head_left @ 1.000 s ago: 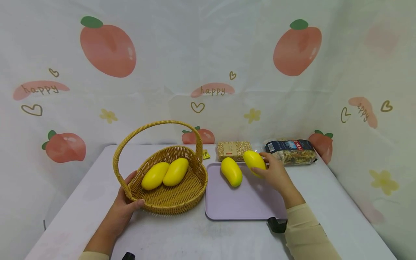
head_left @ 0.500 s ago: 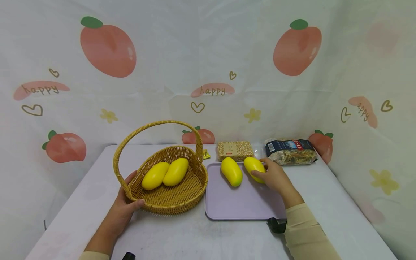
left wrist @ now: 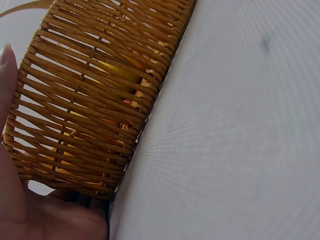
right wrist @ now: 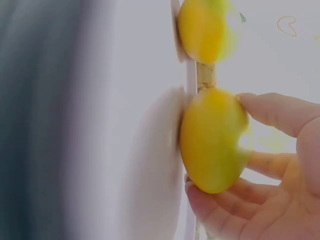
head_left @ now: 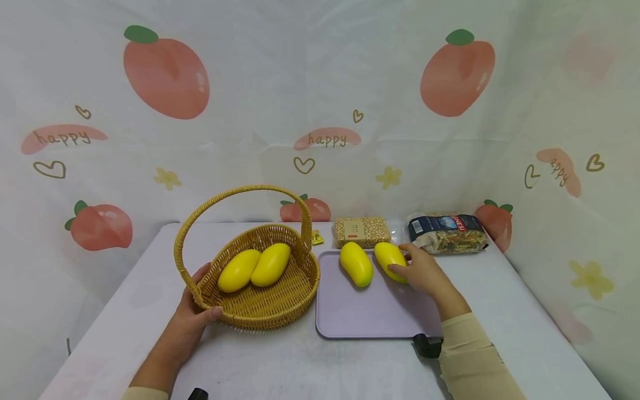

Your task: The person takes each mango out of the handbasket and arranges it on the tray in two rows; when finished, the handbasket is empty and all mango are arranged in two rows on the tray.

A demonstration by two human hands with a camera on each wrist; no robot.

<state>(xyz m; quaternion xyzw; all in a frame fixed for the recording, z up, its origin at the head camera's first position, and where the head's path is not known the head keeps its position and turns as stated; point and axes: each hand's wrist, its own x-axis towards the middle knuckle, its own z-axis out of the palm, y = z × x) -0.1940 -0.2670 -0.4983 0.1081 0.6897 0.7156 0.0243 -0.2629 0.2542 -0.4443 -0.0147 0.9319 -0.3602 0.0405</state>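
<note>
My right hand (head_left: 422, 271) holds a yellow mango (head_left: 389, 260) between thumb and fingers over the back right of the lilac tray (head_left: 370, 321). In the right wrist view this mango (right wrist: 212, 142) appears low against the tray. Left of it on the tray lies another mango (head_left: 356, 264), greenish at its near end. My left hand (head_left: 192, 316) grips the left side of a wicker basket (head_left: 270, 320), thumb over the rim and other fingers partly hidden. Inside the basket, two mangoes (head_left: 254, 269) lie side by side. The basket's woven wall (left wrist: 90, 95) fills much of the left wrist view.
Behind the tray stand a pack of pale grains (head_left: 361, 232) and a dark-labelled bag (head_left: 448, 233). A small yellow packet (head_left: 317, 238) lies by the basket's arched handle (head_left: 240, 190). A printed cloth (head_left: 250, 111) hangs behind the white table (head_left: 280, 366).
My right hand has lowered its mango to the tray, beside the other one, and still holds it there. My left hand and the basket have stayed in place.
</note>
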